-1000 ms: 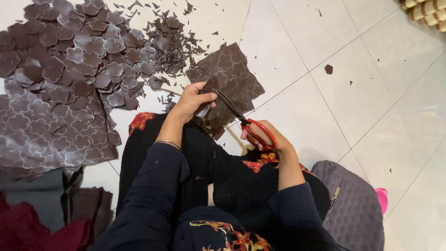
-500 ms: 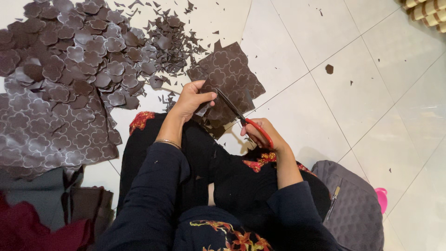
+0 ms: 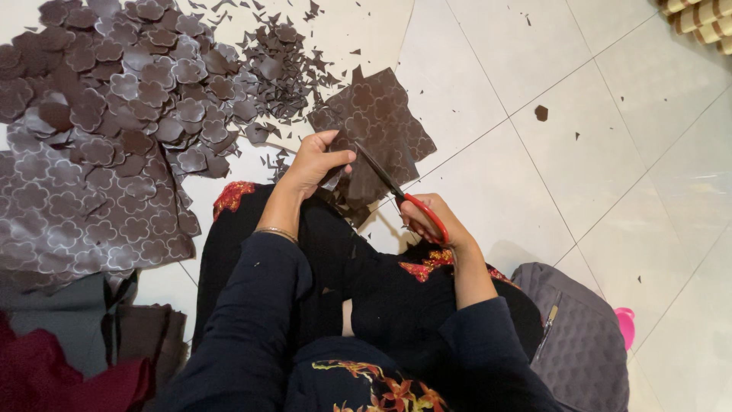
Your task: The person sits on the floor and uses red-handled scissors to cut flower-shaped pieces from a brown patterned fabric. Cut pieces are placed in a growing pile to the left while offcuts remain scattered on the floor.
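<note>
My left hand grips the near edge of a dark brown patterned fabric piece that lies partly on the floor tiles. My right hand holds red-handled scissors, whose dark blades reach up into the fabric just right of my left thumb. Both forearms wear dark sleeves, and a thin bangle sits on the left wrist. My knees, in black cloth with red embroidery, lie below the hands.
A heap of cut flower-shaped brown pieces and small scraps covers the floor at upper left. An uncut patterned sheet lies left. A grey quilted bag sits at lower right, folded dark cloth at lower left.
The scissors and my right hand have shifted slightly left and down along the fabric; my left hand has kept its grip and turned the piece a little.
</note>
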`<state>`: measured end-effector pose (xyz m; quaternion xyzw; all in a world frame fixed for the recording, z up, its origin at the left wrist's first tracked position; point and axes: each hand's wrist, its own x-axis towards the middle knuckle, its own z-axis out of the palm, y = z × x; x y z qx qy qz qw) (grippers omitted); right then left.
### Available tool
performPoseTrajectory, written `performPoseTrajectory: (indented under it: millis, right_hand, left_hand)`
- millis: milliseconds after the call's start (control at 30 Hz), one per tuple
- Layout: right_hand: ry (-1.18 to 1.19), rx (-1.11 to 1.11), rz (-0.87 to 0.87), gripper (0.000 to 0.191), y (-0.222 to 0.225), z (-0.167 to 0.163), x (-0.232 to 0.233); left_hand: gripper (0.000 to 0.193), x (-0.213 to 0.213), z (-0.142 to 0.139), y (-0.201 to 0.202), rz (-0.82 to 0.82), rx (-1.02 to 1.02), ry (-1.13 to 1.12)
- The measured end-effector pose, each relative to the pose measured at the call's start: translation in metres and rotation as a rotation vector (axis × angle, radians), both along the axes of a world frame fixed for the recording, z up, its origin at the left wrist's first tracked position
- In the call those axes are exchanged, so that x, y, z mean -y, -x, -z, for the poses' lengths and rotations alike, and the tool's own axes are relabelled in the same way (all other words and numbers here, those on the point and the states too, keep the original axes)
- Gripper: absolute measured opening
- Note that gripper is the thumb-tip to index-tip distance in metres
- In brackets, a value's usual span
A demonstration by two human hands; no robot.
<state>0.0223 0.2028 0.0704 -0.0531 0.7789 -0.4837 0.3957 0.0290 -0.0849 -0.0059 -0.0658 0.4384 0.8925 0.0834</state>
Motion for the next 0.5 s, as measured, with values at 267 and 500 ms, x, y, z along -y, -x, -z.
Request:
performPoseTrajectory:
  millis: [267, 500]
  right_hand:
    - [0.145, -0.003, -0.177, 0.054, 0.002, -0.016, -0.01]
    - [0.073, 0.052, -0.247, 0.06, 0.006, -0.013, -0.017]
  left_hand:
    - [0.023, -0.002, 0.013, -0.001, 0.022, -0.005, 0.044]
    - [0.017, -0.002, 0.021, 0.004, 0.0, 0.048, -0.016]
